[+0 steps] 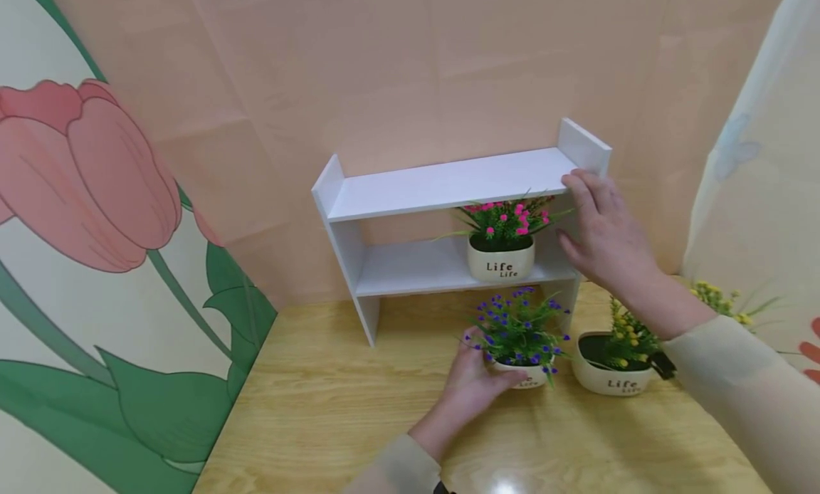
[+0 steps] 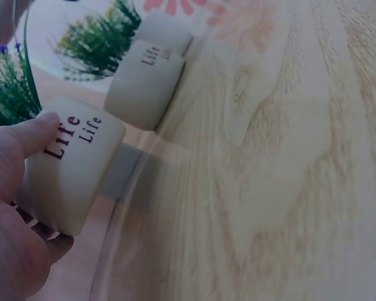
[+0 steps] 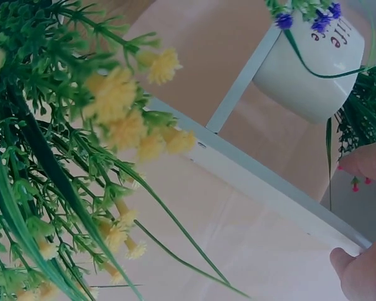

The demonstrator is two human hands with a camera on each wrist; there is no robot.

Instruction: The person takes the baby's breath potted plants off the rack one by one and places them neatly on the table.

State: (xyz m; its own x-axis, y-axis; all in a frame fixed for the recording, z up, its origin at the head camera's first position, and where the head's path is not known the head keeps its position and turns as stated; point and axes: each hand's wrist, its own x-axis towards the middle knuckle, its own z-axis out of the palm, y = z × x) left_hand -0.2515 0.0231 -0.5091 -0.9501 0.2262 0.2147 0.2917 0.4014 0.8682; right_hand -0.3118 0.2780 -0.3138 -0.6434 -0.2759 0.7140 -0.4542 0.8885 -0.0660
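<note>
My left hand [image 1: 477,376] grips a white "Life" flowerpot [image 2: 75,166] of blue-purple flowers [image 1: 522,327], with the thumb across its printed front. That pot is in front of the white two-tier shelf [image 1: 448,184] and seems raised off the table. At the shelf's upper right front corner, my right hand [image 1: 608,227] holds the side panel [image 3: 263,182], its thumb on the inner side. A pot of pink flowers [image 1: 501,260] stands on the middle board, toward the right, under the top board.
Right of the shelf, a white pot of yellow flowers [image 1: 615,369] stands on the wooden table [image 1: 307,408], with more yellow flowers [image 1: 714,298] behind my right forearm. A pinkish cloth backdrop [image 1: 384,67] hangs behind. A tulip-printed panel [image 1: 96,174] is at the left.
</note>
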